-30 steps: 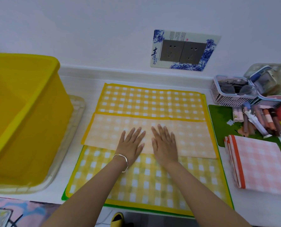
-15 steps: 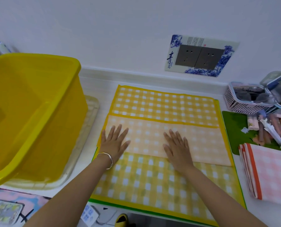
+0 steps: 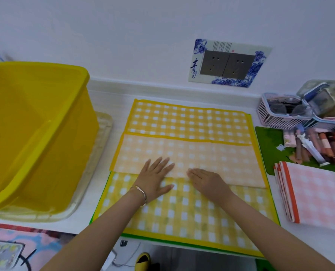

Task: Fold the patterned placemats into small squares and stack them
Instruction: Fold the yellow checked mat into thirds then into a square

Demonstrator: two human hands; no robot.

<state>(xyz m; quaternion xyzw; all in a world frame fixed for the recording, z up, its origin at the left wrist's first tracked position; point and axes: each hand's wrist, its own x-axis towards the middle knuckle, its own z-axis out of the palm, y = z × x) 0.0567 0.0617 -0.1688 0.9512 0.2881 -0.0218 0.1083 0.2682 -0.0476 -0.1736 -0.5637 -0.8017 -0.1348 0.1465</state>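
Observation:
A yellow checked placemat (image 3: 186,122) lies spread on the white counter, with a paler folded flap (image 3: 221,165) across its middle. Under it a green-edged mat shows along the front and right borders. My left hand (image 3: 153,179), with a bracelet at the wrist, presses flat on the flap's front edge. My right hand (image 3: 207,181) lies flat beside it, fingers pointing left toward the left hand. A stack of folded pink checked placemats (image 3: 317,194) with orange edges sits at the right.
A big yellow plastic tub (image 3: 35,124) stands on a clear tray at the left. At the right back are a white basket (image 3: 280,112), plastic boxes and loose tubes on a green mat (image 3: 268,141). A wall socket (image 3: 228,64) is behind. The counter's front edge runs below the mat.
My hands first spread apart along the fold, the left one sliding far left. Now both have come back together near the middle of the flap's front edge.

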